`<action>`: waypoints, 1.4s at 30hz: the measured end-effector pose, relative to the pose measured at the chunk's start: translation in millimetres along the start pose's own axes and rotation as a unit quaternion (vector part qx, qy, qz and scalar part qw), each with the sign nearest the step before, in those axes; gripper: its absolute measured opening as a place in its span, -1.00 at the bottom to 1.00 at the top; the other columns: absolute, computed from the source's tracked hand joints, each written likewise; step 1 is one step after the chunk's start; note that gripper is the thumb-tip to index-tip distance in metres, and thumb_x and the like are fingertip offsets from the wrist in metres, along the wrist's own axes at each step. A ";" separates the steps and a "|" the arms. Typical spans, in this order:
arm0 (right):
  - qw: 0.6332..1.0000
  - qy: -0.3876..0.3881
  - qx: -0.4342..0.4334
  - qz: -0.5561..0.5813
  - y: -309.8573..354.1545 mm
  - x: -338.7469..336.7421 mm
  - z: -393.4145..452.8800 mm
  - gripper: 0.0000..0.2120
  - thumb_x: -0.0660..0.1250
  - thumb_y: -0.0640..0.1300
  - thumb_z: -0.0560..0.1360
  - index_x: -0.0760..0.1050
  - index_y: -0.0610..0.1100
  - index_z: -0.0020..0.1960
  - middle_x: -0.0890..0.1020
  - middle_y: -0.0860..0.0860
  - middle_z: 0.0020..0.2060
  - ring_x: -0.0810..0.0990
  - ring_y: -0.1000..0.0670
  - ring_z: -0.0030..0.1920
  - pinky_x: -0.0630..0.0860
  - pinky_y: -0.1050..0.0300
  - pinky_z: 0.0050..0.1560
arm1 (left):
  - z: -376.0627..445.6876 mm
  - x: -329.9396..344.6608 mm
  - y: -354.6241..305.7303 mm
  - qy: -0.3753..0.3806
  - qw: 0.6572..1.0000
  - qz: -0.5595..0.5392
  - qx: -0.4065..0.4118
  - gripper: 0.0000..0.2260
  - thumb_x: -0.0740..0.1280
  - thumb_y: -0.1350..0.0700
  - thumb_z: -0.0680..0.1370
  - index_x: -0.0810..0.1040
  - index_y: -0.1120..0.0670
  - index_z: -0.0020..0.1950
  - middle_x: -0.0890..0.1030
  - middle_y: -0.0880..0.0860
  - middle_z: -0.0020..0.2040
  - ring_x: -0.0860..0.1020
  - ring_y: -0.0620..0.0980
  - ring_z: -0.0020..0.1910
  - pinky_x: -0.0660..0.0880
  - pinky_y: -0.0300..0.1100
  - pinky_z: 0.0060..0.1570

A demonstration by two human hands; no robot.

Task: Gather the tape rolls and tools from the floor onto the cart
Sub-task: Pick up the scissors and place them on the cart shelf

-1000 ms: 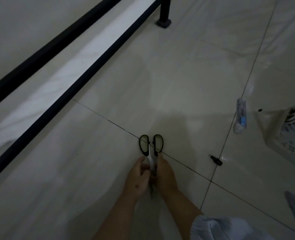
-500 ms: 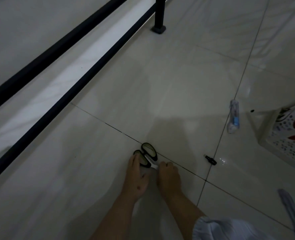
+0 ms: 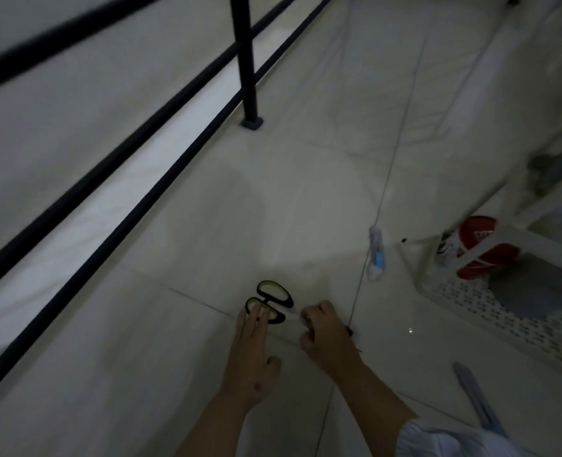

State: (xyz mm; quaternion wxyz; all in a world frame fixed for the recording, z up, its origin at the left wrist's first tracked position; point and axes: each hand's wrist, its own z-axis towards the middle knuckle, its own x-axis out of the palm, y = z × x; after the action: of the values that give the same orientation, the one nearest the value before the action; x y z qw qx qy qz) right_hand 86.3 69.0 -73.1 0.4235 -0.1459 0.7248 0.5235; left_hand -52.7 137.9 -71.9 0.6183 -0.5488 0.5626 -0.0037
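1. The glossy pale tiled floor fills most of the view, crossed by thin dark grout lines.
2. A black metal tube frame runs along the left, its upright post ending in a square foot on the tile.
3. At the right edge stands a white plastic cart with a perforated tray, cut off by the frame; red-and-white packaging shows behind its rail, blurred.
4. The left hand lies flat, fingers stretched and loosely spread, fingertips over the nearer loop of the black-handled scissors with yellow-green inner rims, which lie on the floor.
5. The right hand is curled, fingers pinched at the blade end; the blades are hidden and barely readable.
6. A small white tube with a blue band lies on a grout line near the cart.
7. A tiny dark object peeks from behind the right hand; what it is cannot be told.
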 end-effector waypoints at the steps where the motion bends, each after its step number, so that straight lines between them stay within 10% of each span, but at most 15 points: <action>1: 1.000 -0.025 0.001 0.001 -1.4 -20.0 1.2 -0.84 0.29 -0.41 0.31 0.48 -0.32 -0.11 0.38 -0.13 -0.17 0.43 -0.09 -0.26 0.33 0.20 -0.24 | 3.2 -3.9 -17.0 -0.005 1.000 0.008 0.026 -0.35 0.17 0.11 0.47 -0.10 0.09 0.47 -0.22 -0.02 0.48 -0.33 -0.06 0.42 -0.13 -0.15 0.43; 6: 0.990 -0.139 -0.008 -0.019 -0.9 -139.9 -5.6 -0.88 0.36 -0.38 0.37 0.54 -0.31 -0.08 0.57 -0.29 -0.20 0.57 -0.20 -0.18 0.43 0.16 -0.20 | 18.3 -22.4 -116.5 -0.053 0.983 0.009 0.173 -0.36 0.05 -0.03 0.35 -0.03 -0.08 0.42 -0.07 0.05 0.47 -0.22 -0.14 0.44 -0.19 0.03 0.38; 12: 0.965 -0.247 -0.028 -0.084 7.7 -294.2 -58.9 -0.86 0.30 -0.26 0.39 0.55 -0.27 -0.07 0.60 -0.20 -0.23 0.59 -0.18 -0.25 0.29 0.26 -0.20 | 4.3 -39.0 -257.3 -0.088 0.952 -0.010 0.294 -0.40 0.08 0.02 0.36 0.00 -0.28 0.37 -0.20 -0.38 0.45 -0.24 -0.26 0.46 -0.21 -0.22 0.36; 22: 0.907 -0.386 -0.031 -0.163 -10.6 -466.6 -135.1 -0.80 0.22 -0.18 0.50 0.55 -0.27 -0.02 0.60 -0.20 -0.19 0.55 -0.14 -0.19 0.35 0.20 -0.17 | -7.1 -51.4 -443.8 -0.074 0.887 0.089 0.447 -0.42 0.09 0.03 0.39 0.21 0.04 0.43 0.22 0.17 0.47 -0.08 0.02 0.46 0.39 0.04 0.22; 29: 0.928 -0.328 -0.028 -0.176 -19.7 -508.5 -102.6 -0.81 0.29 -0.38 0.44 0.55 -0.32 0.04 0.59 -0.27 -0.17 0.56 -0.24 -0.16 0.43 0.08 -0.16 | 13.0 -55.0 -508.7 0.019 0.931 0.173 0.321 -0.44 0.12 0.06 0.58 -0.11 0.07 0.48 -0.20 0.11 0.53 -0.28 0.08 0.49 0.11 0.03 0.46; 42: 0.969 -0.212 0.002 -0.125 -25.0 -522.5 -63.1 -0.81 0.28 -0.30 0.48 0.55 -0.30 0.07 0.62 -0.26 0.02 0.55 -0.21 0.04 0.39 0.09 0.01 | 37.4 -46.0 -524.7 0.047 0.899 0.302 0.314 -0.47 -0.04 -0.05 0.60 -0.10 0.16 0.48 -0.10 0.19 0.53 -0.13 0.11 0.51 -0.22 0.04 0.46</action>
State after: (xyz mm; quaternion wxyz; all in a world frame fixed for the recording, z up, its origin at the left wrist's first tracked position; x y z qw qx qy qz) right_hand 386.3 -118.1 317.4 0.6296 -0.1198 0.5958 0.4840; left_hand 278.3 -16.9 309.4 0.7031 -0.1294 0.6990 -0.0191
